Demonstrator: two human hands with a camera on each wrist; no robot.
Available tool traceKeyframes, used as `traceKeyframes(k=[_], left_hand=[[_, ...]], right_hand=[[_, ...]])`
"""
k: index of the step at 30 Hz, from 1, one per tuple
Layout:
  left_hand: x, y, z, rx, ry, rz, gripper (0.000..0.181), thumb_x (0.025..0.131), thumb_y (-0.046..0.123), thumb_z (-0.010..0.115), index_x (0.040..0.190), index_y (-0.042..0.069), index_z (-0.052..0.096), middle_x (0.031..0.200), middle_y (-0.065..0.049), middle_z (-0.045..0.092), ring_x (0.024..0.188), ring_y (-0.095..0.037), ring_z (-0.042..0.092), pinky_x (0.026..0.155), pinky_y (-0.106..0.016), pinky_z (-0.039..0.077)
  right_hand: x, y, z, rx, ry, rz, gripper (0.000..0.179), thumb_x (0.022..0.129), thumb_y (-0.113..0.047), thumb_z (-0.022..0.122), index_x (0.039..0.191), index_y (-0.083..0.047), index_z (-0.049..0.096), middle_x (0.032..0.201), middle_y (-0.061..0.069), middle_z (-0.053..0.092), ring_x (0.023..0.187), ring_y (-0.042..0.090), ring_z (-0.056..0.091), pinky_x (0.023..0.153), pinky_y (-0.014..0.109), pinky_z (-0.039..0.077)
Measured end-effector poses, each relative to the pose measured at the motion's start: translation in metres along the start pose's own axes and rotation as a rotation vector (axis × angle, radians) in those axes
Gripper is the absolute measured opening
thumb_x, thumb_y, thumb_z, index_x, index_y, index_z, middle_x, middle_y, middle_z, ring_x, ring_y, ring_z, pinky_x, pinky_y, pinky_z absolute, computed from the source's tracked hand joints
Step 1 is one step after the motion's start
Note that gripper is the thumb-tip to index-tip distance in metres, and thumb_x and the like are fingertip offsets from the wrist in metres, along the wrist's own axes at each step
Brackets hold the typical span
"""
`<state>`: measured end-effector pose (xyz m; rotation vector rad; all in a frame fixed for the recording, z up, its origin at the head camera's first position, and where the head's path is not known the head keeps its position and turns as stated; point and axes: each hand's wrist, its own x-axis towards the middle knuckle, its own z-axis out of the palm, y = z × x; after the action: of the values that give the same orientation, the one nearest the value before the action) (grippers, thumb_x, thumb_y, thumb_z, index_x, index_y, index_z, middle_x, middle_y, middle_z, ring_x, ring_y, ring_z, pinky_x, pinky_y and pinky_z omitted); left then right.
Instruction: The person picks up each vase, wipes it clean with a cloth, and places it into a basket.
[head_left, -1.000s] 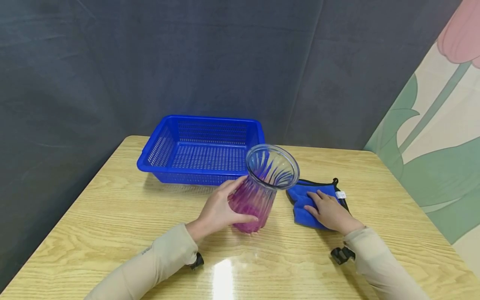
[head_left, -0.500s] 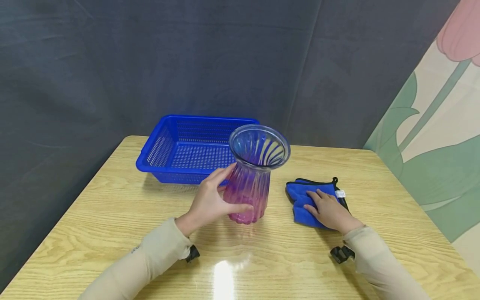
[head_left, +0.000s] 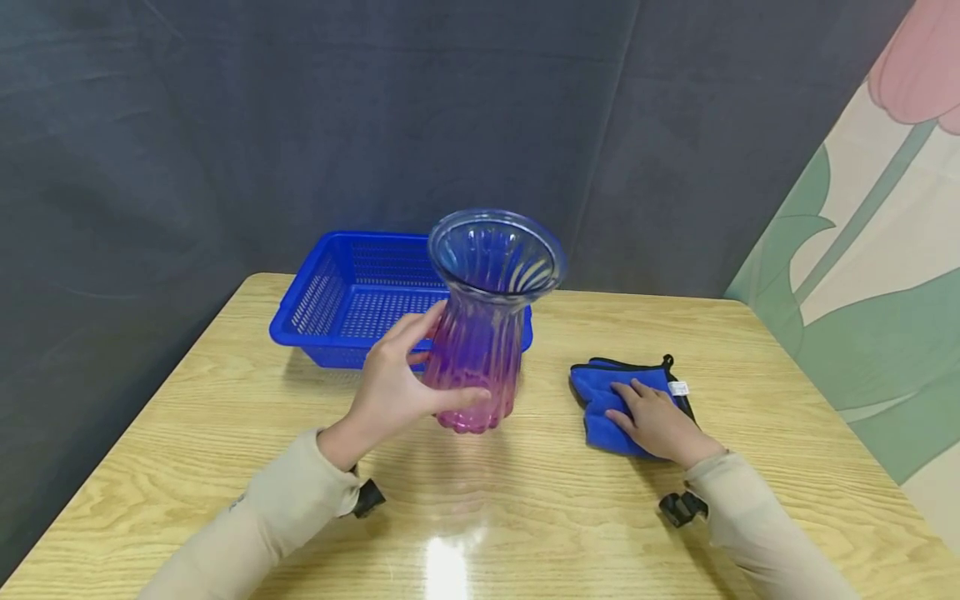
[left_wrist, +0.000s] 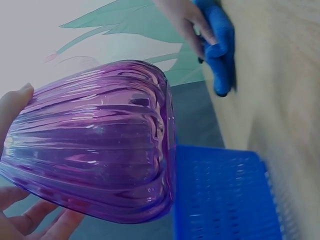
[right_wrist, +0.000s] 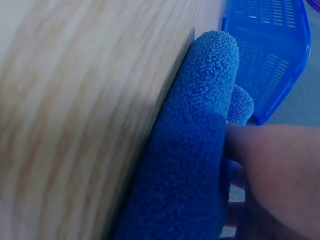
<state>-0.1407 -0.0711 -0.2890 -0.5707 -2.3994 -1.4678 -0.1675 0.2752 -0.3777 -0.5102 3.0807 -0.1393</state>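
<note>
A ribbed glass vase (head_left: 480,342), pink at the base and bluish toward its flared rim, is held above the table in my left hand (head_left: 393,383). The thumb lies across the near side of the vase and the fingers wrap its far left side. In the left wrist view the vase's purple wall (left_wrist: 100,150) fills the middle, its base clear of the tabletop. My right hand (head_left: 660,421) rests with relaxed fingers on a folded blue cloth (head_left: 611,429) with black edging and a white tag. In the right wrist view the fluffy cloth (right_wrist: 185,125) lies beside the thumb.
A blue plastic basket (head_left: 307,340) with perforated walls stands at the back left of the wooden table (head_left: 555,517), partly behind the vase. A dark curtain (head_left: 375,108) hangs behind the table, and a tulip-patterned panel (head_left: 885,317) borders its right side.
My left hand has carried the vase left and upward, now more in front of the basket. The vase leans less to the right. My right hand and the cloth have stayed put.
</note>
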Motion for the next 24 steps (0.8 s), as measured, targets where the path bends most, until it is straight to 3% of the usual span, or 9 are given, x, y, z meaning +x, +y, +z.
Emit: traceKeyframes(k=[13, 24], left_hand=[[0.01, 0.018, -0.029, 0.064, 0.072, 0.058, 0.099, 0.056, 0.023, 0.091, 0.14, 0.009, 0.041, 0.12, -0.009, 0.056, 0.111, -0.022, 0.055, 0.086, -0.037, 0.057], [0.024, 0.033, -0.044, 0.169, 0.101, 0.101, 0.097, 0.054, 0.029, 0.091, 0.139, 0.018, 0.045, 0.117, -0.006, 0.057, 0.104, -0.02, 0.059, 0.086, -0.038, 0.056]], right_hand=[[0.0, -0.002, -0.002, 0.008, -0.018, 0.01, 0.051, 0.094, -0.029, 0.052, 0.13, 0.007, 0.047, 0.128, 0.038, 0.047, 0.123, 0.052, 0.042, 0.1, 0.064, 0.036], [0.0, -0.001, -0.005, 0.018, -0.03, 0.004, 0.05, 0.094, -0.028, 0.052, 0.13, 0.007, 0.047, 0.129, 0.038, 0.046, 0.121, 0.053, 0.043, 0.099, 0.064, 0.037]])
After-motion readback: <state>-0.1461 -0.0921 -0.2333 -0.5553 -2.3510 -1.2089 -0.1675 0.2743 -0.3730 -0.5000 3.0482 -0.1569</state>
